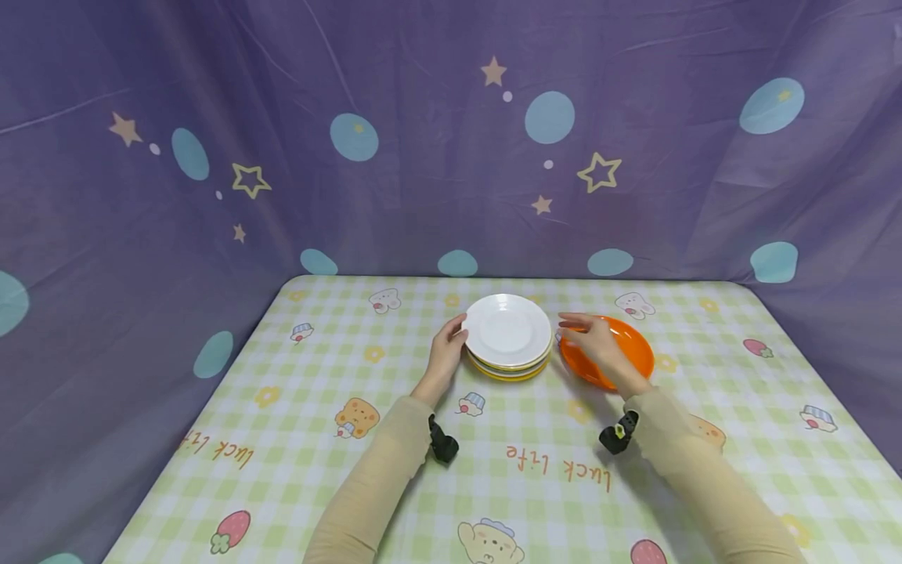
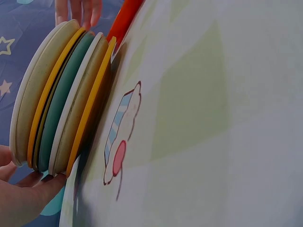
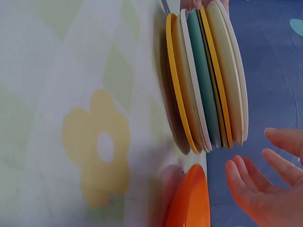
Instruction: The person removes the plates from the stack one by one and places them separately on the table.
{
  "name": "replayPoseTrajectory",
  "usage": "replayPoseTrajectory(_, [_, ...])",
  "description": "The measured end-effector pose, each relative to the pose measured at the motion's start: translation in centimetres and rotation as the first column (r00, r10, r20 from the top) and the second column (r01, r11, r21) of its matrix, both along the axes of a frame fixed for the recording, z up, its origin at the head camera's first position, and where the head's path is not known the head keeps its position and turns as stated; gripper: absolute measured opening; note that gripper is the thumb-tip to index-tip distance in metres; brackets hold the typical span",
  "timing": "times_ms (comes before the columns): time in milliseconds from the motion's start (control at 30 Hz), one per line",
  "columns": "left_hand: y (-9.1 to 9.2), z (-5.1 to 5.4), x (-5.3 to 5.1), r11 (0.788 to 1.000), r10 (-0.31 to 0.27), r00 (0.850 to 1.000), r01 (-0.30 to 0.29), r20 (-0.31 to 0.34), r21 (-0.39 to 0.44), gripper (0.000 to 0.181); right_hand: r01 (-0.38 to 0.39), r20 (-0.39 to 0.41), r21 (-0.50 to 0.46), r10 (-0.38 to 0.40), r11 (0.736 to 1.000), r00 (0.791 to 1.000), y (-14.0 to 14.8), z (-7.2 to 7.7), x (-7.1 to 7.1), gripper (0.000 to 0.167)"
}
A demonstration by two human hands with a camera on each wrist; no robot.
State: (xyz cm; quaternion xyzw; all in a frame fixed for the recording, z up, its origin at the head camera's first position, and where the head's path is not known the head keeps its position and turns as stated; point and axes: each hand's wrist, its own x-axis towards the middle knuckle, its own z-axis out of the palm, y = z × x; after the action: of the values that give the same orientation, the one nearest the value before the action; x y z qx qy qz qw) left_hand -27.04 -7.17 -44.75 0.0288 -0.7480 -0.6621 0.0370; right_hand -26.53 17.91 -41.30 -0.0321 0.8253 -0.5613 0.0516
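A stack of plates (image 1: 508, 330) stands on the table, its top plate white, with yellow, green and white rims (image 2: 61, 101) below. My left hand (image 1: 447, 349) rests against the left side of the stack; in the left wrist view its fingers (image 2: 49, 187) touch the plate rims. My right hand (image 1: 595, 345) hovers over an orange plate (image 1: 637, 348) to the right of the stack. In the right wrist view its fingers (image 3: 279, 165) are spread, with a gap between them and the stack, and hold nothing.
The table bears a green and white checked cloth (image 1: 282, 486) with printed cartoons. Behind it and at the left hangs a purple curtain (image 1: 423, 196) with stars and blue ovals. Dark wrist devices (image 1: 441, 442) sit at both sleeves.
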Motion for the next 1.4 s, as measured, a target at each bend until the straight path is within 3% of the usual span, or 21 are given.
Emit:
replayPoseTrajectory(300, [0.0,-0.1,-0.1,1.0,0.011,1.0,-0.011,0.006,0.015,0.038,0.078,0.041,-0.014,-0.077,0.997,0.996,-0.9,-0.5,-0.4,0.043])
replayPoseTrajectory(533, [0.1,-0.2,-0.2,0.999,0.017,1.0,-0.017,0.013,0.031,0.04,0.114,0.032,0.025,-0.115,0.993,0.993,-1.3,-0.7,-0.4,0.044])
replayPoseTrajectory(800, [0.1,-0.3,-0.2,0.999,0.018,1.0,-0.019,0.02,0.039,0.04,0.14,0.023,-0.034,-0.139,0.99,0.99,-2.0,-1.0,-0.3,0.045])
replayPoseTrajectory(900, [0.1,-0.3,-0.2,0.999,0.016,1.0,-0.017,0.012,0.043,0.04,0.147,0.022,-0.013,-0.147,0.989,0.989,-2.3,-0.9,-0.2,0.045])
replayPoseTrajectory(1000, [0.2,0.6,0.4,0.998,0.008,1.0,-0.008,0.009,0.055,0.04,0.153,0.015,-0.004,-0.153,0.988,0.988,-2.4,-0.9,-0.2,0.045])
replayPoseTrajectory(1133, [0.2,0.7,0.6,0.998,0.005,1.0,-0.006,0.006,0.066,0.04,0.159,0.027,-0.007,-0.158,0.987,0.987,-2.6,-1.0,-0.2,0.046])
replayPoseTrajectory(1233, [0.2,0.0,0.0,0.998,0.013,1.0,-0.013,-0.002,0.063,0.04,0.168,0.034,-0.01,-0.168,0.986,0.985,-2.6,-1.1,-0.2,0.046])
replayPoseTrajectory(1400, [0.3,-0.1,0.0,0.998,0.021,1.0,-0.021,-0.001,0.067,0.039,0.194,0.043,-0.006,-0.193,0.981,0.98,-2.7,-1.2,-0.3,0.045])
